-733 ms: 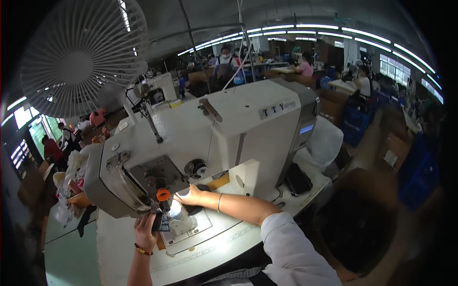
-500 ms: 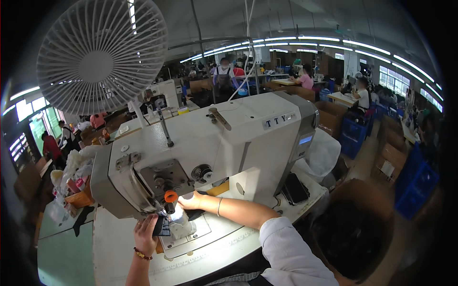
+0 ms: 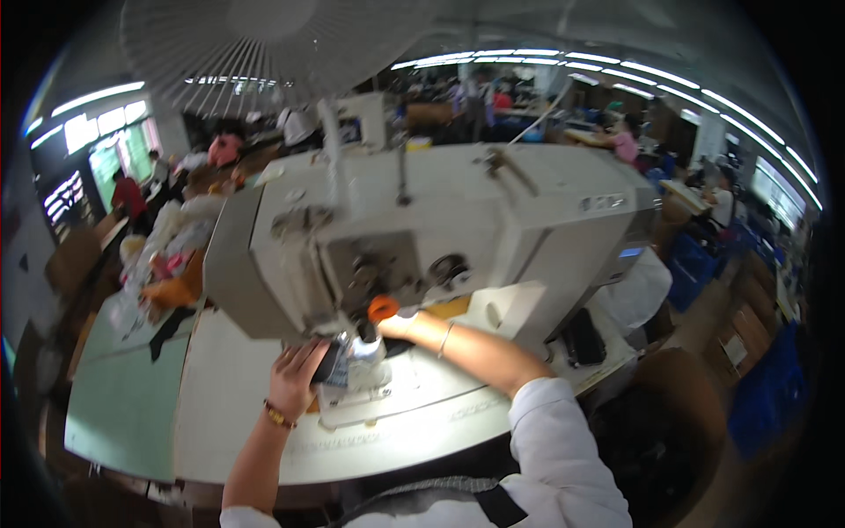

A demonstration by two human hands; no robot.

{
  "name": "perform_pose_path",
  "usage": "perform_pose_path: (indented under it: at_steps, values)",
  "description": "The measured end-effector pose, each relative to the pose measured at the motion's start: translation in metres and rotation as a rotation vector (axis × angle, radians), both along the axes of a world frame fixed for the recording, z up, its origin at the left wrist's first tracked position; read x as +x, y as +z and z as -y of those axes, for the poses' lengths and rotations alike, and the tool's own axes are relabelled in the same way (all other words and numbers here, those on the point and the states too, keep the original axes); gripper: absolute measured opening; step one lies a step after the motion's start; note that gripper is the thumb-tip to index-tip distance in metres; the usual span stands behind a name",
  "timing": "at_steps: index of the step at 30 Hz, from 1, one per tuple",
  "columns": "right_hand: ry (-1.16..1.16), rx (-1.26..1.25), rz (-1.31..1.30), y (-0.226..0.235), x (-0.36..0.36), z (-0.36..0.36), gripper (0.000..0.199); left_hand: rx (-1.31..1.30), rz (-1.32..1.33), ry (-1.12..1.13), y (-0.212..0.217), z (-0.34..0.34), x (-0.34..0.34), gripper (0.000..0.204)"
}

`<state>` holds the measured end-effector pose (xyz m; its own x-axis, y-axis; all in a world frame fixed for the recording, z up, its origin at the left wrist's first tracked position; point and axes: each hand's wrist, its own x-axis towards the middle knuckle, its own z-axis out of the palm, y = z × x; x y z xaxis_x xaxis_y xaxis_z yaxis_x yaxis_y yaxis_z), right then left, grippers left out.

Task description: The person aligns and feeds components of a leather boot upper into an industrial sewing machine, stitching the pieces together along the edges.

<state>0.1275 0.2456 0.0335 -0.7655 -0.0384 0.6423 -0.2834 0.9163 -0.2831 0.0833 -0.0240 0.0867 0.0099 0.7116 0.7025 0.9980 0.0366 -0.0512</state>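
A large white industrial sewing machine (image 3: 422, 220) stands across the table, with an orange ring-shaped part (image 3: 382, 308) on its head. My left hand (image 3: 297, 374) is closed on a dark cloth piece (image 3: 331, 366) with a striped, bluish part, just left of the brightly lit needle area. Past the orange part, my right hand (image 3: 398, 326) reaches in from the right behind the needle area. Its fingers are hidden by the machine head, and dark cloth lies beside it. The picture is smeared by motion.
A white fan (image 3: 330, 150) rises behind the machine. Left of it, an orange bin (image 3: 172, 286) of spools and plastic bags stands on the green tabletop (image 3: 123, 387). A black phone-like object (image 3: 584, 337) lies at right. Blue crates (image 3: 767, 387) and several people are farther off.
My view has swung, so the machine, table and both hands sit farther right or lower in the picture. Both hands stay by the needle area, the left one still on the cloth.
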Motion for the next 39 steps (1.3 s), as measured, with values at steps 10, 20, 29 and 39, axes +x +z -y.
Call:
perform_pose_path:
  at_steps: [10,20,29,39]
  values:
    - [0.031,0.309,-0.224,0.012,0.024,0.002,0.031,-0.097,0.004,0.055,0.008,0.015,0.027,0.052]
    - [0.246,0.302,-0.295,0.025,0.041,0.005,0.051,-0.108,0.051,0.163,-0.002,0.022,0.058,0.054]
    - [0.523,-0.092,-0.115,0.008,0.034,-0.003,0.05,-0.039,0.026,0.203,-0.012,0.018,0.072,0.052]
    - [0.496,-0.152,0.037,-0.005,0.032,-0.014,0.032,-0.021,0.049,0.174,-0.012,0.022,0.064,0.045]
